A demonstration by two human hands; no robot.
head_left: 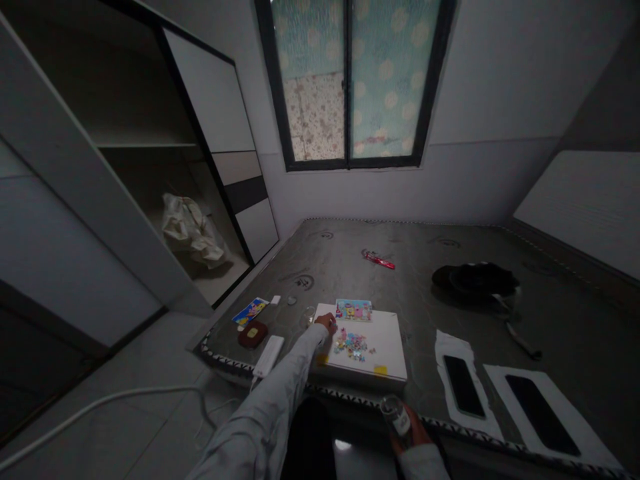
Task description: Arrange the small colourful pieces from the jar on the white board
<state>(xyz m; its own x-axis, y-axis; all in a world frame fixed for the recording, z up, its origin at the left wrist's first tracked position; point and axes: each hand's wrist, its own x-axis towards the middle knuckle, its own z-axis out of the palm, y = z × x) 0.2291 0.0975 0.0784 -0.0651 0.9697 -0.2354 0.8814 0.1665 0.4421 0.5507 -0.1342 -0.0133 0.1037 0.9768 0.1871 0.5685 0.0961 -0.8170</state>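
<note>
My left hand is closed at the left side of a white box, fingertips together beside a colourful cartoon card. Whatever those fingers pinch is too small to make out. Just to the right of this hand lies a loose pile of small, multicoloured flat pieces on the box top. Low in front of the bed edge, my right hand is wrapped round a clear jar with a pale label. The jar is tilted, and I cannot tell what is inside.
Left of the box are a blue-yellow packet, a brown round case and a white power bank. Two dark phones lie on white sheets at right. Behind are a red strip and a black bag.
</note>
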